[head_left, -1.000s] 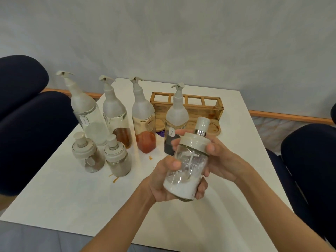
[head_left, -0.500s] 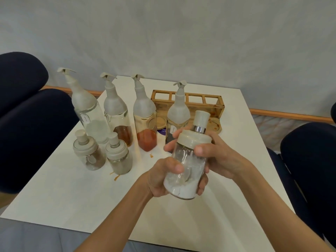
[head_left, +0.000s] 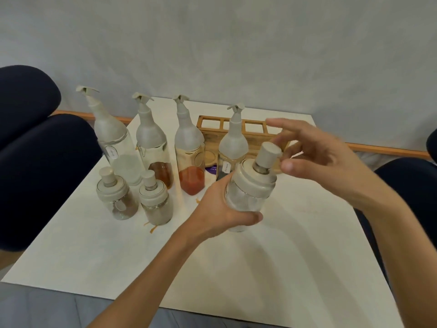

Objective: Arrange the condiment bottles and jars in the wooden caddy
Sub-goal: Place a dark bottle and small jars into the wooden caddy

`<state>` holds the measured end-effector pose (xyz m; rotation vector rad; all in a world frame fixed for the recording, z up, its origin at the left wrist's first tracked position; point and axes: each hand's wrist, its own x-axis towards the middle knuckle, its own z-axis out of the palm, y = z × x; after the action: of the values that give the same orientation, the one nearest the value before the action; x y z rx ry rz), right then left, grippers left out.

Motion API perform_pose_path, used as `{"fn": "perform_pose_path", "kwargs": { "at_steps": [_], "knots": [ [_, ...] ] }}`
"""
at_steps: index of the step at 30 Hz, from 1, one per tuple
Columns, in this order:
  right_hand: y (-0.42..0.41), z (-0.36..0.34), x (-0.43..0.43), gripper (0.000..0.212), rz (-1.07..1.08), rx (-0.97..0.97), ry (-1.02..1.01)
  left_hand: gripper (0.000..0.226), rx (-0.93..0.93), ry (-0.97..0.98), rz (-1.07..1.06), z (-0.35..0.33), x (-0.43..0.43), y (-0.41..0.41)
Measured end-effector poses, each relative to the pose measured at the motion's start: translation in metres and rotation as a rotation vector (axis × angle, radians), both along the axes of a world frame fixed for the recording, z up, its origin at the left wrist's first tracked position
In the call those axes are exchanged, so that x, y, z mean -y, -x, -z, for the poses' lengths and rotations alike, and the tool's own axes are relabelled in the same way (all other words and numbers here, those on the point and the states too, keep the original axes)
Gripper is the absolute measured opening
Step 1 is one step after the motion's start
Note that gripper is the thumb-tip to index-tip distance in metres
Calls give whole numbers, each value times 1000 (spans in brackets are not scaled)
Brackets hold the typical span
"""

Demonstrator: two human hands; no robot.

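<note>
caddy (head_left: 257,140) half hidden; jar (head_left: 248,188) contents perhaps blurred.

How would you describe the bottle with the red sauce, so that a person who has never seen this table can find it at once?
On the white table, four tall pump bottles stand in a row in front of the wooden caddy. The bottle with the red sauce is third from the left end of that row. It alone holds a bright red-orange filling in its base; the bottle on its left holds brown liquid.

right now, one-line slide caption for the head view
Left hand holds a salt jar above the table, right hand open by its knob, wooden caddy empty behind.
</note>
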<state>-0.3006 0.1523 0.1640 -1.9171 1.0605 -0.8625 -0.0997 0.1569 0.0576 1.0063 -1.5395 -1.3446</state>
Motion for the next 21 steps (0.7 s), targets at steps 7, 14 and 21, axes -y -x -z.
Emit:
{"fn": "perform_pose_path", "kwargs": {
  "at_steps": [7, 14, 21],
  "knots": [
    [-11, 0, -3, 11, -38, -94, 116, 65, 60, 77, -50, 11, -3, 2],
    [-14, 9, -2, 9, -43, -179, 182, 63, 66, 75, -50, 16, -1, 1],
    [-22, 12, -2, 16, 11, -298, 308, 60, 36, 73, -72, 20, -1, 2]
  ]
}}
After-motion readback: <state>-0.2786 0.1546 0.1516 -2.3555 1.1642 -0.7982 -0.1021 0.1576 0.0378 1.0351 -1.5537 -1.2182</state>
